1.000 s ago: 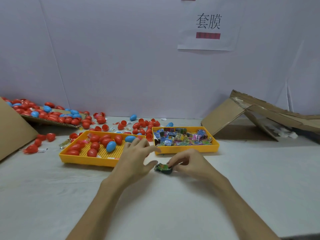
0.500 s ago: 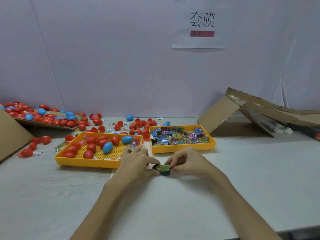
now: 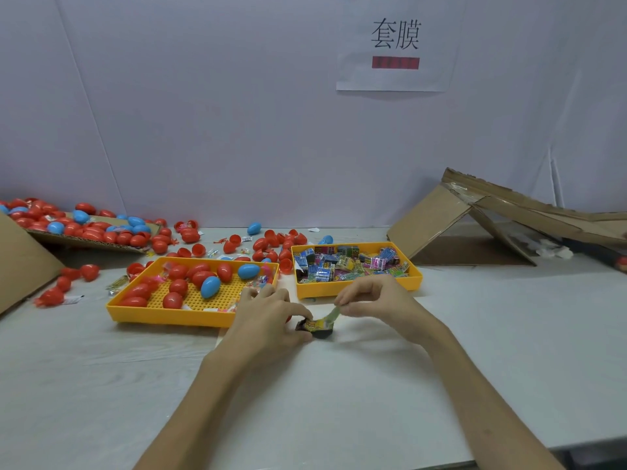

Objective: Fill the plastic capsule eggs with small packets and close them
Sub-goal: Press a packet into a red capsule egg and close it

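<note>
My left hand pinches the dark end of a small printed packet just above the table. My right hand pinches the packet's other, yellow-green end and holds it raised. A sliver of red shows under my left hand; I cannot tell what it is. Behind my left hand, a yellow tray holds several red eggs and two blue eggs. A second yellow tray, behind my right hand, is filled with small colourful packets.
Loose red and blue eggs and egg halves lie behind the trays. A cardboard sheet at far left carries many more. A cardboard flap stands at the left edge, and collapsed cardboard lies at the right.
My left hand has closed in from above the tray and taken the packet's left end. My right hand has lifted the right end, so the packet is stretched between both hands.
</note>
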Demonstrator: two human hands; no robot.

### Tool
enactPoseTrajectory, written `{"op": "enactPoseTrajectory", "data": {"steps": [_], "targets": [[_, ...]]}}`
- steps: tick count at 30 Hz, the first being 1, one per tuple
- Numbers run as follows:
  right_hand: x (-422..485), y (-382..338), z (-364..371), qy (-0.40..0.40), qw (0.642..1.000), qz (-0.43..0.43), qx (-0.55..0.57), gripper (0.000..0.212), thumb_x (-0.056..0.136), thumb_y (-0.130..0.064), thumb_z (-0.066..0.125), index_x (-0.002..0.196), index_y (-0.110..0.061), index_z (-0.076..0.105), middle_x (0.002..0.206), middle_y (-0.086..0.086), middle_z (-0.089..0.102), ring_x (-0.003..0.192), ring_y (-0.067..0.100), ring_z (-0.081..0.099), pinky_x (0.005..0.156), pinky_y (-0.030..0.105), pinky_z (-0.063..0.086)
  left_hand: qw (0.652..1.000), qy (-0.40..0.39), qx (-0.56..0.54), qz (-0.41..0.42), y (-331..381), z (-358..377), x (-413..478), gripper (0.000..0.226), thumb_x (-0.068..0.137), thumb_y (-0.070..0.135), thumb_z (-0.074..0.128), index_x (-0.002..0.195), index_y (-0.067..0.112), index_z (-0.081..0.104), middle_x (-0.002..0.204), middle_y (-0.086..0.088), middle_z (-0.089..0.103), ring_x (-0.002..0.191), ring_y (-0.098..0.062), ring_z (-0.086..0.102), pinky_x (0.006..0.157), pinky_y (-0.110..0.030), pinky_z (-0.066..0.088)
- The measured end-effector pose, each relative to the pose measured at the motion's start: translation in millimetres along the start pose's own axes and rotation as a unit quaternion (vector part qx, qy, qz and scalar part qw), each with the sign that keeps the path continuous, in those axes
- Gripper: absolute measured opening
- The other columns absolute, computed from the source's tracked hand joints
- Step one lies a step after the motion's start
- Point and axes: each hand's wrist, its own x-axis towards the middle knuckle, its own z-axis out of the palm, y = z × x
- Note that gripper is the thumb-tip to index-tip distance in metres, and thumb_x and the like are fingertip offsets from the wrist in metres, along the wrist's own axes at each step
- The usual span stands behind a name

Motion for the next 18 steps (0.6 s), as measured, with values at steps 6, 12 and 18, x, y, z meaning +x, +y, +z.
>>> {"op": "enactPoseTrajectory", "data": {"steps": [6, 12, 18], "targets": [[3.3, -3.1, 4.5, 0.037, 0.993, -0.008, 0.113, 0.010, 0.073, -0.014, 0.082, 0.080, -0.016, 0.076, 0.078, 0.010, 0.073, 0.074, 0.018, 0.068, 0.072, 0.027, 0.055, 0.982, 0.107, -0.156, 0.011, 8.4, -12.1, -7.3, 0.053, 0.079, 0.084, 0.043, 0.114, 0.049, 0.064, 0.093, 0.016, 0.060, 0.091, -0.002, 0.043, 0.084, -0.033, 0.028], [3.5, -4.3, 11.0, 0.023, 0.992, -0.007, 0.121, 0.022, 0.071, -0.017, 0.082, 0.088, -0.009, 0.070, 0.083, 0.012, 0.073, 0.077, 0.023, 0.069, 0.074, 0.029, 0.056, 0.913, 0.102, -0.395, 0.031, 27.3, -18.4, -10.7, 0.010, 0.086, 0.059, 0.065, 0.085, 0.050, 0.069, 0.082, 0.017, 0.065, 0.079, -0.010, 0.059, 0.066, -0.027, 0.048], [3.4, -5.4, 12.7, 0.022, 0.991, -0.003, 0.131, 0.021, 0.072, -0.015, 0.084, 0.087, -0.017, 0.070, 0.085, 0.014, 0.074, 0.079, 0.024, 0.070, 0.075, 0.029, 0.055, 0.880, 0.121, -0.459, 0.005, 27.2, -20.4, -9.6, 0.018, 0.092, 0.022, 0.073, 0.082, 0.036, 0.071, 0.072, 0.008, 0.063, 0.066, -0.004, 0.056, 0.060, -0.018, 0.045]]}}
